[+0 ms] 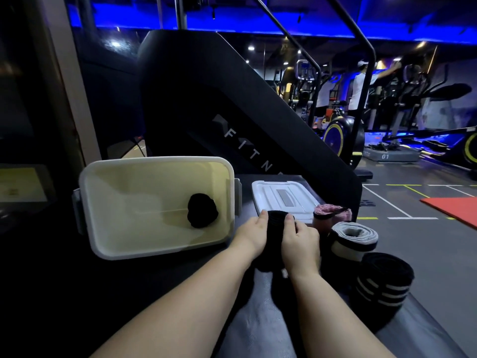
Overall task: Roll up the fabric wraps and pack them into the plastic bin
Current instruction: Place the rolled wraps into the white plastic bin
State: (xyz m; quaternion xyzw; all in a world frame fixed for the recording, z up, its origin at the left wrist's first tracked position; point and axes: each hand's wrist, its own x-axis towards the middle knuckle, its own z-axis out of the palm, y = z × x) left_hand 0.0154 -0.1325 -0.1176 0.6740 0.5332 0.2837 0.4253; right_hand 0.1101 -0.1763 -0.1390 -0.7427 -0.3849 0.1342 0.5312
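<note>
Head view: I look down at a dark desk [260, 316], with the bin [154, 159] to my left and the finished rolls to my right.
Step in hand: rolling, as I judge it. One black wrap [275, 229] is between my hands and has not yet gone into the bin.
Left grip [251, 235]: clamped on the wrap's left side, thumb on its top edge.
Right grip [300, 245]: clamped on the wrap's right side, thumb on top and fingers curled round it.
Black wrap: low over the desk just right of the bin, near the front edge of the lid [284, 200]. Dark cloth trails toward me under my wrists, but I cannot tell how much is left to roll.
Bin: open, with one black roll [202, 210] inside near the right wall and the rest of the floor bare.
Waiting rolls: a pink roll [331, 211], a grey roll [353, 236] and a striped black roll [384, 280] in a row on the desk to my right, all outside the bin.
Progress: early, I judge, with one roll packed and four pieces out.
Next move: wind in any loose tail tightly, keep a firm pinch so it does not spring open, then carry it left over the rim and set it beside the black roll.
</note>
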